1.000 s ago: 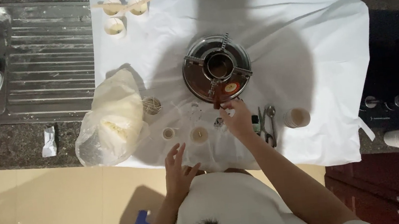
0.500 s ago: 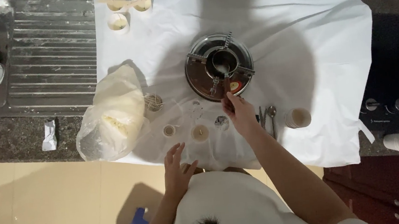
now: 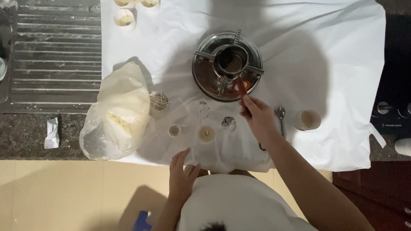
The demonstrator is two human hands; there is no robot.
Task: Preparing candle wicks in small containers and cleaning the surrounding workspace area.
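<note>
My right hand (image 3: 257,117) is closed on a thin stick (image 3: 240,86) whose tip reaches into the round metal burner stand (image 3: 228,71), where a small red glow shows near the rim. A small dark pot (image 3: 230,63) sits on top of the stand. My left hand (image 3: 181,175) rests with fingers apart on the near edge of the white cloth (image 3: 321,64), holding nothing. Just beyond it stand a small filled candle cup (image 3: 207,134), a smaller cup (image 3: 174,130) and a small round tin (image 3: 228,123).
A plastic bag of pale flakes (image 3: 116,116) lies at the left of the cloth. A spoon (image 3: 280,114) and a stack of paper cups (image 3: 307,119) sit to the right. Filled cups (image 3: 124,17) stand at the back. A steel sink drainer (image 3: 48,50) is at the left.
My right hand has pushed the stick forward from the cloth up to the burner stand. The left hand stays on the cloth's near edge.
</note>
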